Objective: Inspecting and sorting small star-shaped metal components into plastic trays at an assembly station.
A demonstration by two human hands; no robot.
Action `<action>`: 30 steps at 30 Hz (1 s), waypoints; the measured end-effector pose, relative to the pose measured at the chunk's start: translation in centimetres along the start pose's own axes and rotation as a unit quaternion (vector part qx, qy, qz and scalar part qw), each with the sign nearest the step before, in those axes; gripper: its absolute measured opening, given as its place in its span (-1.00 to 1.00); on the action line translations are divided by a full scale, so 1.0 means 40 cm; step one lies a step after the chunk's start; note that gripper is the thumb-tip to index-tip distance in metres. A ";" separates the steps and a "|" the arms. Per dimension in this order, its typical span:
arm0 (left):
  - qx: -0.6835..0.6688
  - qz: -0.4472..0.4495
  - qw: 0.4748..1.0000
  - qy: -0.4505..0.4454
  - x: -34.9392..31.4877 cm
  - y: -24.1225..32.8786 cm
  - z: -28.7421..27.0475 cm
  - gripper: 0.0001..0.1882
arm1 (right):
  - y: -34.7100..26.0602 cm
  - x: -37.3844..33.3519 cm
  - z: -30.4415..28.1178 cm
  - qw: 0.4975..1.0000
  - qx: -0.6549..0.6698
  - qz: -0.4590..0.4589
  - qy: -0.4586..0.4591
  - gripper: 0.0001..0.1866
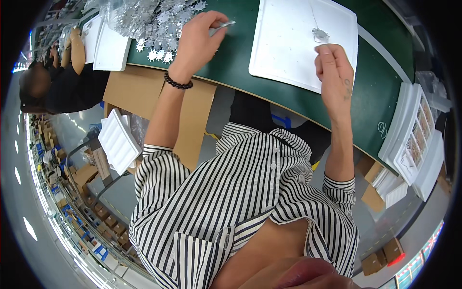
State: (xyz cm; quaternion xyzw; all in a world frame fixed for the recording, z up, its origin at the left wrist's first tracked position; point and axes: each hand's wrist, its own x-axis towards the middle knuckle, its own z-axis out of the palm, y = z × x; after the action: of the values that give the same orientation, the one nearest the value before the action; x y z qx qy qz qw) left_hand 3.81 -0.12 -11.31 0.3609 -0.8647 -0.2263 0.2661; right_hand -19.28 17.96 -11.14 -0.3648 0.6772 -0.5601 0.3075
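Note:
My left hand [201, 41] is raised over the green table beside a heap of silvery snowflake-shaped pieces [166, 21]. Its thumb and fingers pinch a small silvery piece [224, 24], seen nearly edge-on, so its kind is hard to tell. My right hand [334, 70] is above the near right part of a white tray [274, 53]. Its thumb and forefinger are closed at the lower edge of a silvery snowflake-shaped ornament [319, 35]. A thin dark thread [314, 15] runs up from this ornament across the tray.
The green table [375, 103] carries a small loop of white cord [382, 129] and stacked white trays [409, 139] at the right. A cardboard box [139, 94] and white moulded trays [118, 142] stand below at the left. Another person [72, 86] works at the far left.

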 end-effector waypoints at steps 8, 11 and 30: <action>-0.304 -0.076 0.949 -0.027 -0.018 0.210 0.055 -0.68 | -0.096 -0.046 0.066 0.998 0.004 -0.001 -0.065 -0.77; -0.319 -0.066 0.945 -0.022 -0.022 0.234 0.057 -0.64 | -0.104 -0.044 0.062 0.996 -0.011 -0.013 -0.082 -0.77; -0.245 0.093 0.964 -0.043 -0.032 0.242 0.048 -0.75 | -0.069 -0.039 0.001 0.967 -0.211 -0.094 -0.103 -0.76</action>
State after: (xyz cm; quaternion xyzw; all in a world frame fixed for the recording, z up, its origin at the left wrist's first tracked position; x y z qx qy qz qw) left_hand -1.50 7.38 -7.52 0.1928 -0.8231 -0.4212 0.3285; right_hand -17.97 18.96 -8.42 -0.5393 0.7075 -0.3903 0.2373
